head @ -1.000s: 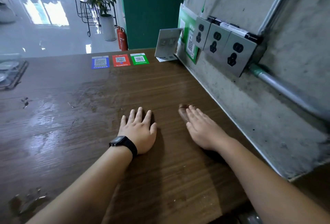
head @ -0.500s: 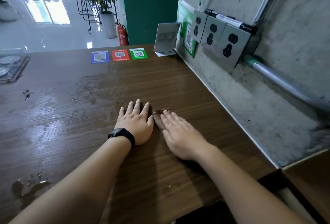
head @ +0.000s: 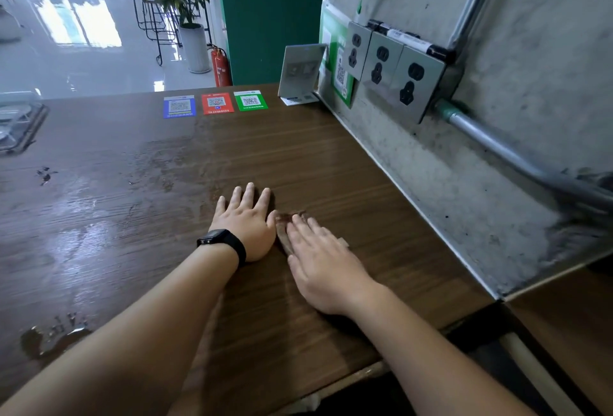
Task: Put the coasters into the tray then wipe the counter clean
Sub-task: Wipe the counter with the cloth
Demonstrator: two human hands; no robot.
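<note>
My left hand (head: 245, 223), with a black watch on the wrist, lies flat on the wet brown wooden counter (head: 132, 216), fingers straight. Beside it, my right hand (head: 323, 266) presses flat on a small brown cloth (head: 282, 223); only the cloth's far and left edges show past my fingertips. The cloth touches my left thumb. A dark tray (head: 31, 126) stands at the counter's far left edge, with round clear coasters (head: 11, 113) in it, partly cut off by the frame.
Blue, red and green QR cards (head: 215, 103) lie at the counter's far edge, with a small standing sign (head: 300, 73) beside them. A concrete wall with sockets (head: 384, 67) and a pipe runs along the right. A puddle (head: 49, 339) lies near the front left.
My right hand slid left with the cloth until it met my left thumb. The left hand stayed in place.
</note>
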